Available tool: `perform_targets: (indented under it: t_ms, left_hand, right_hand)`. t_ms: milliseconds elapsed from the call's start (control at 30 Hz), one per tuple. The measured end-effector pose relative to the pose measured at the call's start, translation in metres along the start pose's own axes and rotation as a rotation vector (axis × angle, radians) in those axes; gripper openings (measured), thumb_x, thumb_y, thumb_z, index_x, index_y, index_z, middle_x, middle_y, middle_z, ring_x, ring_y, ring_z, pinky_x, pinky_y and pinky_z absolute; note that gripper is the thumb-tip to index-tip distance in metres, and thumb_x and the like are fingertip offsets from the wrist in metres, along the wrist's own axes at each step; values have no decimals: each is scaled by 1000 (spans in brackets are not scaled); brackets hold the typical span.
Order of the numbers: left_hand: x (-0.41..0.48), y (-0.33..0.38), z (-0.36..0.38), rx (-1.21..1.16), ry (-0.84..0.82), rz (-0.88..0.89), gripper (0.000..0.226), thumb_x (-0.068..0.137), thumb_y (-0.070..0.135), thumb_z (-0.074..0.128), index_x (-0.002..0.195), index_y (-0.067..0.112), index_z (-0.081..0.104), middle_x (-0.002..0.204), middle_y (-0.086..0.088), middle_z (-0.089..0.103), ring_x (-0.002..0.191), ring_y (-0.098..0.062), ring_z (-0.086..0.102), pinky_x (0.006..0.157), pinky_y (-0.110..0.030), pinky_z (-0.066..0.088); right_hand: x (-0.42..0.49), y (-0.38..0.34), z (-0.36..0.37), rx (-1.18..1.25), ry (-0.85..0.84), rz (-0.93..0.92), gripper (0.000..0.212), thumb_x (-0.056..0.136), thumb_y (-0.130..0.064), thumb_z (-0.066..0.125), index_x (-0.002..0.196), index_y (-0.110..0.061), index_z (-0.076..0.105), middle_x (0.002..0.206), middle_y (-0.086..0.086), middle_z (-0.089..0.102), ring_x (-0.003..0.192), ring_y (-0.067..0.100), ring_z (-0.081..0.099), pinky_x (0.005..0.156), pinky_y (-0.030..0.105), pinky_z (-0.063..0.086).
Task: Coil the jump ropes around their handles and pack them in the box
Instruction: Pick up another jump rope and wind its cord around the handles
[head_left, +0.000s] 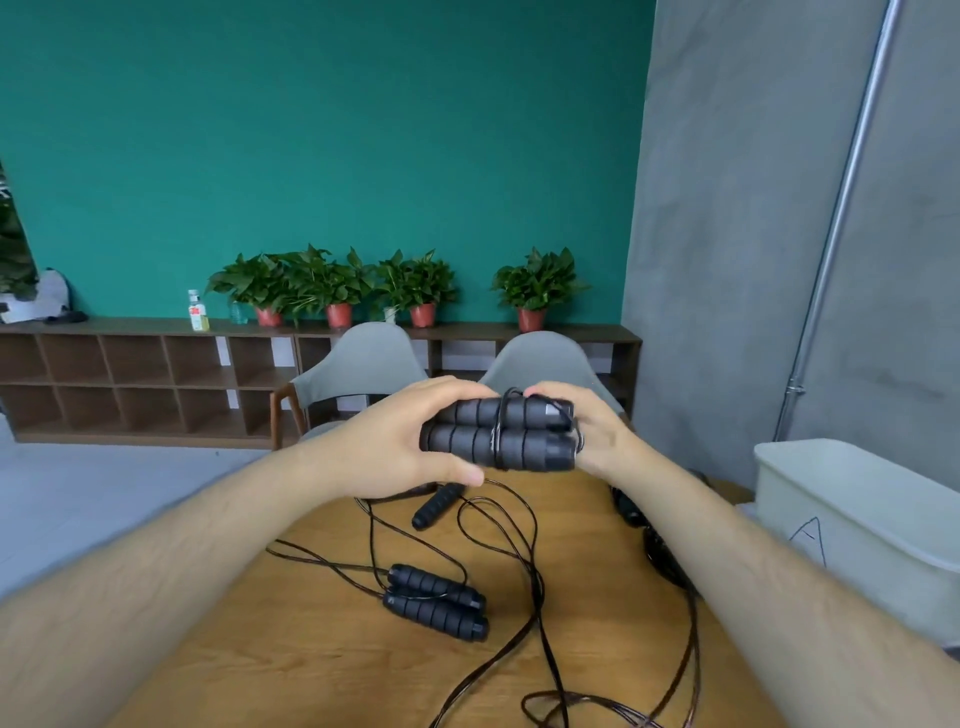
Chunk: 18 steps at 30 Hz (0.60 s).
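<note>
Forearms (156, 582): both stretch forward above wooden table (311, 660).
Box (857, 499): white, at table's right side.
Left hand (384, 441): grips left end of raised handle pair (498, 439).
Right hand (597, 431): curled round right end.
Cord (497, 415): few turns round raised pair's middle.
Second handle pair (436, 600): on table, side by side.
Single handle (437, 505): on table below hands.

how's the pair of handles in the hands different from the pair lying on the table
The held pair is up in the air, gripped by the left hand and right hand; the table pair lies untouched on the wooden table. The held pair has rope wound around its middle; the table pair's rope trails loose over the tabletop. Both are two black ribbed handles side by side.
</note>
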<state>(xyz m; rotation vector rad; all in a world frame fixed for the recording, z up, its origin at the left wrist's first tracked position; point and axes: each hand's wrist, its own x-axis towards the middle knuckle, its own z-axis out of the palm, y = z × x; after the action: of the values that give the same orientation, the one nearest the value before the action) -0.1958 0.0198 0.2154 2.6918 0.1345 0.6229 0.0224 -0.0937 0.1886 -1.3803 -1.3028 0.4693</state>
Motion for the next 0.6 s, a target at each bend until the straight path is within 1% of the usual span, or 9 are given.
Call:
perform_targets:
  t_ms: [33, 67, 100, 133, 200, 267, 433, 533, 600]
  left_hand:
    - [2, 2, 2, -26, 28, -14, 66, 86, 39, 77, 140, 46, 40, 137, 25, 50, 125, 13, 44, 98, -2, 32]
    - [4, 4, 3, -25, 67, -23, 65, 89, 39, 74, 143, 43, 37, 139, 22, 49, 124, 15, 43, 99, -1, 31]
    - [8, 4, 4, 0, 110, -36, 66, 92, 41, 70, 147, 39, 34, 141, 19, 47, 123, 16, 42, 101, -2, 30]
    - [11, 5, 4, 36, 146, -56, 68, 94, 44, 65, 152, 34, 31, 142, 15, 45, 125, 11, 40, 105, -6, 29]
    - [21, 5, 4, 125, 154, -103, 75, 98, 48, 58, 159, 26, 20, 145, 8, 40, 136, -5, 34, 112, -23, 29]
    - [30, 4, 4, 243, 92, -145, 81, 101, 47, 53, 162, 21, 6, 152, 2, 30, 146, -15, 22, 113, -29, 23]
    - [39, -10, 1, 302, -12, -264, 86, 103, 44, 50, 162, 17, -7, 157, 0, 16, 149, -21, 12, 115, -32, 22]
    - [38, -23, 0, 221, -74, -347, 87, 104, 36, 53, 162, 18, -9, 160, 3, 9, 151, -20, 8, 116, -33, 19]
    - [37, -32, 0, 234, -108, -375, 89, 103, 37, 54, 162, 17, -9, 158, 3, 10, 151, -21, 9, 117, -34, 20]
  right_hand:
    - [-3, 0, 7, 74, 14, 45, 32, 102, -3, 45, 85, -24, 64, 79, -11, 65, 80, 5, 60, 80, 21, 48]
    - [-6, 0, 14, 40, 42, 72, 31, 104, -4, 42, 86, -20, 61, 76, -13, 64, 75, -2, 60, 73, 13, 46]
    - [-11, 0, 23, -61, 65, 94, 29, 106, -12, 41, 85, -19, 61, 71, -14, 60, 67, -8, 57, 63, 7, 42]
    - [-14, 1, 32, -152, 79, 99, 30, 108, -23, 39, 88, -17, 61, 69, -15, 57, 62, -8, 55, 58, 7, 40]
    - [-16, 5, 48, -238, 69, 83, 37, 109, -37, 33, 95, -17, 61, 73, -12, 55, 65, -3, 53, 63, 16, 40]
    - [-12, 2, 61, -286, 67, 81, 39, 109, -39, 29, 92, -20, 59, 78, -8, 55, 71, 6, 52, 69, 25, 40]
    - [-12, -6, 79, -485, 2, 53, 40, 110, -33, 26, 103, -10, 58, 90, 0, 58, 87, 17, 57, 77, 32, 43]
    - [-14, -3, 79, -634, -63, 78, 33, 109, -29, 32, 102, -6, 55, 88, 4, 57, 78, 19, 55, 68, 34, 41]
    - [-15, -4, 77, -733, -78, 68, 29, 108, -26, 36, 100, -7, 56, 89, 5, 57, 79, 20, 55, 68, 32, 39]
